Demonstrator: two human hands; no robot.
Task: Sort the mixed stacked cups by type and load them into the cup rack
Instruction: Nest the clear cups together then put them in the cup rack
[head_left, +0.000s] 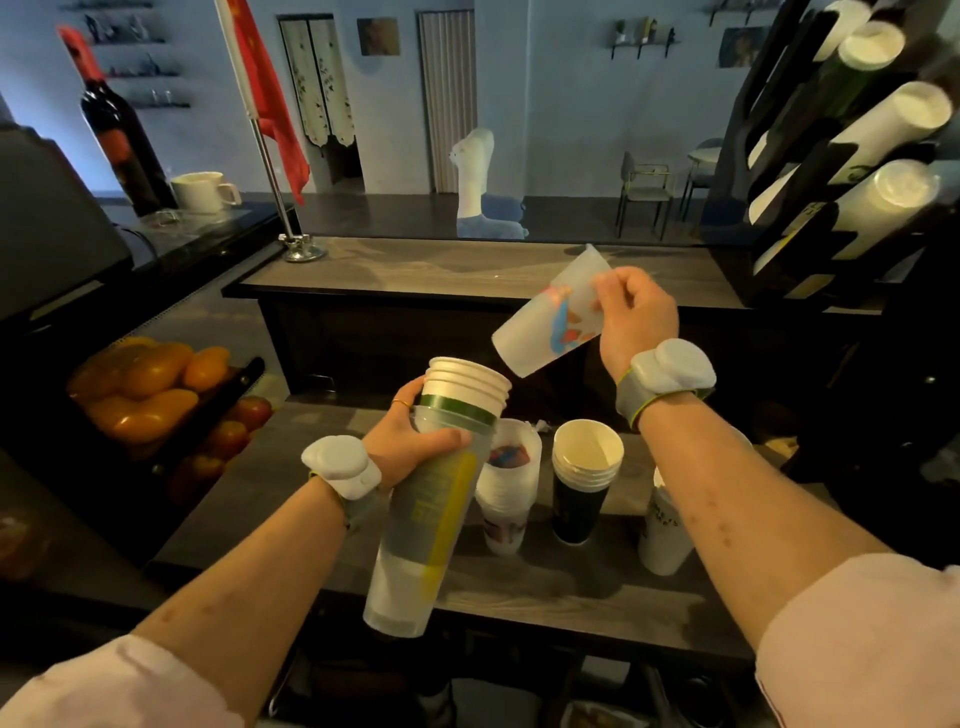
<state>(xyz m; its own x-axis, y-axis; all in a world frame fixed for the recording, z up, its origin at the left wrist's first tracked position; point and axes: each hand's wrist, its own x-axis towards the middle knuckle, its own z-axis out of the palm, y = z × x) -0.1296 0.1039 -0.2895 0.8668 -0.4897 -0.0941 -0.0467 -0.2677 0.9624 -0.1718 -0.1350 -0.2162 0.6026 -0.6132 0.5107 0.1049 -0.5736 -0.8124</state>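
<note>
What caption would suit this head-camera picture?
Left hand grips a mixed cup stack while right hand holds a frosted printed cup over the counter.

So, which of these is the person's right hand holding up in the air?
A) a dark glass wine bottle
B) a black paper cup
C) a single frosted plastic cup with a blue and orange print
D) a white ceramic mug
C: the right hand pinches the single frosted plastic cup with a blue and orange print, tilted above the counter, while the left hand grips the tall mixed stack of paper and plastic cups.
</note>
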